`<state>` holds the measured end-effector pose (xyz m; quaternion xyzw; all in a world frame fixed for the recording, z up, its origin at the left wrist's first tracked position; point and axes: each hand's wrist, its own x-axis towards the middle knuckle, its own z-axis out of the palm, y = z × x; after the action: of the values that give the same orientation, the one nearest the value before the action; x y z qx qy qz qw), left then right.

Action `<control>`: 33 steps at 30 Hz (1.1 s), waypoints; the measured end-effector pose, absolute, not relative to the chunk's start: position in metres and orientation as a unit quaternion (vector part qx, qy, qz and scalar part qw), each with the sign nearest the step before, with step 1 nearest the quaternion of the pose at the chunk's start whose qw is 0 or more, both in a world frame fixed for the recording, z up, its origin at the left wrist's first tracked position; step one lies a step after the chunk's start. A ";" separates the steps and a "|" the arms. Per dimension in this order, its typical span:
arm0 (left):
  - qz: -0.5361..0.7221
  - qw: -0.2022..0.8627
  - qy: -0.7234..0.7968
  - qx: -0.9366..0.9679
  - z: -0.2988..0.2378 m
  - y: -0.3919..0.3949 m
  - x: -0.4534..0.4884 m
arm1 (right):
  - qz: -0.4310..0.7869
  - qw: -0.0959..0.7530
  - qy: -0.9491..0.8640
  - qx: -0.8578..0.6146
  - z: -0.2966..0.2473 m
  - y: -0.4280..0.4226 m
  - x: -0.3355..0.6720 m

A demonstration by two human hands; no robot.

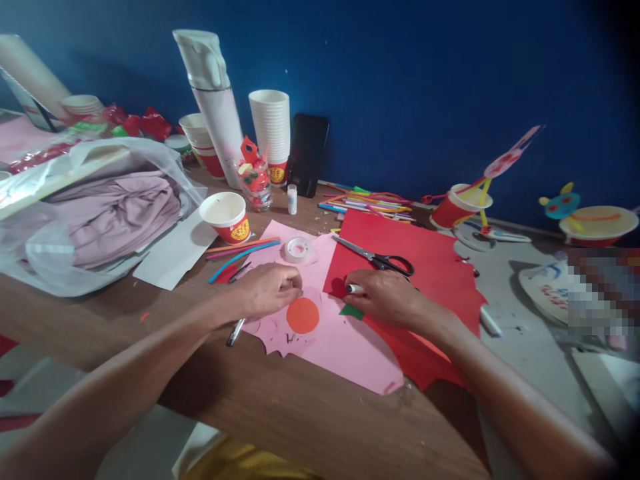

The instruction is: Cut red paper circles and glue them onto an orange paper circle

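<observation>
Fingers, left: on the left hand (270, 290), curled together with tips down on the pink sheet (345, 347); I cannot tell whether they pinch anything.
Fingers, right: on the right hand (385, 297), closed around a white marker (354, 289).
Between hands: the orange circle (303, 315) lies on the pink sheet, just below the left knuckles.
Beside right hand: a green scrap (351, 311) at the edge of the red sheet (440, 280).
Farther out: scissors (380, 260) on the red sheet and a tape roll (299, 249), all on the tabletop (310, 413).

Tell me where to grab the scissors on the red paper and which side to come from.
Take the scissors by the black handle loops, coming from the right. They lie flat on the red paper, blades pointing far-left, loops nearest the right hand. That hand is closed around a white-tipped stick, so it would probably need freeing first.
</observation>
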<state>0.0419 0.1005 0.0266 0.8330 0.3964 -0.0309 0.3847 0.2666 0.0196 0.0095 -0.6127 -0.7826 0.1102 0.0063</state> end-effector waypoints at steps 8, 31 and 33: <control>0.183 0.794 0.366 0.450 0.019 0.095 0.046 | 0.092 0.060 -0.791 -0.602 0.006 0.019 0.268; 0.149 0.931 0.259 0.208 0.014 0.067 0.064 | 0.085 0.284 -0.792 -0.534 -0.002 0.002 0.214; 0.146 0.931 0.259 0.213 0.013 0.068 0.063 | 0.140 0.305 -0.775 -0.535 -0.002 0.002 0.217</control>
<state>0.0630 0.0679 0.0125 0.2133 0.2591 0.1461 0.9306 0.2168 0.0023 -0.0016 -0.5351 -0.7754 0.1395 0.3051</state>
